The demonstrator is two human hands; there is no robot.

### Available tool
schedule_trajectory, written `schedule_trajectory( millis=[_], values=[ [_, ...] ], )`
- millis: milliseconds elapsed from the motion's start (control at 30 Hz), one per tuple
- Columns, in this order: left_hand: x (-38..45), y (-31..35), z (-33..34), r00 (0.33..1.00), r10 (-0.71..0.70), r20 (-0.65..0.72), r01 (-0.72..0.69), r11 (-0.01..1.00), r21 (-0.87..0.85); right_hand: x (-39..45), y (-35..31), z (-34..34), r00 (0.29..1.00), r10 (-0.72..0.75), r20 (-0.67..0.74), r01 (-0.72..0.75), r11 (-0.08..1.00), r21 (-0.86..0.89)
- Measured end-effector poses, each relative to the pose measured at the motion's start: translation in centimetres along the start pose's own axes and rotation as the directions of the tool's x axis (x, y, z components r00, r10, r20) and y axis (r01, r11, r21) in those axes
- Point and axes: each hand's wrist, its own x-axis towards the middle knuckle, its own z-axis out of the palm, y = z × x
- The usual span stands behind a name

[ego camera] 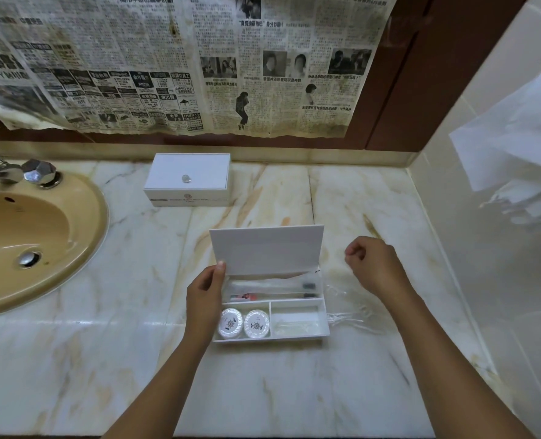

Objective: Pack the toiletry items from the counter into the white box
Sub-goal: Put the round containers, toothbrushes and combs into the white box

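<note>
An open white box (325,315) sits on the marble counter in front of me. Its lid (267,248) stands tilted up, and my left hand (205,296) pinches the lid's lower left corner with thumb on top. The long back compartment holds wrapped toothbrushes (272,285) and a small toothpaste tube (243,297). Two round wrapped soaps (243,323) fill the front left compartment. A clear plastic packet (296,326) lies in the front right one. My right hand (375,264) hovers to the right of the lid, fingers curled, holding nothing I can see.
A second white box (188,180) with a knob on its closed lid stands at the back of the counter. A beige sink (25,236) with a chrome tap (18,171) is at the left. A white towel (522,147) hangs on the tiled right wall. Newspaper covers the mirror.
</note>
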Motion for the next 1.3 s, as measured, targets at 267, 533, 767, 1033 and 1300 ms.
schedule_trajectory(
  millis=[267,533,767,1033,1300],
  values=[
    [0.0,-0.1,-0.1,1.000,0.000,0.004,0.000,1.000,-0.009,-3.9,-5.4,0.5,0.917,-0.215,0.337,0.259,0.961,-0.091],
    [0.1,-0.2,-0.1,1.000,0.004,0.002,-0.004,1.000,-0.006,-6.9,-5.1,7.7,0.860,-0.248,0.447,0.421,0.838,-0.346],
    [0.0,-0.2,-0.1,1.000,0.004,0.002,-0.004,1.000,0.001,-7.6,-4.3,7.8,0.819,-0.200,0.538,0.470,0.771,-0.429],
    [0.0,-0.1,-0.1,1.000,0.011,0.004,-0.011,1.000,0.017,-5.0,-5.4,1.3,0.960,-0.229,0.163,0.265,0.929,-0.257],
    [-0.1,0.1,0.0,1.000,0.012,0.003,-0.012,1.000,0.001,-0.8,2.8,1.5,0.962,0.148,0.228,-0.024,0.882,-0.471]
  ],
)
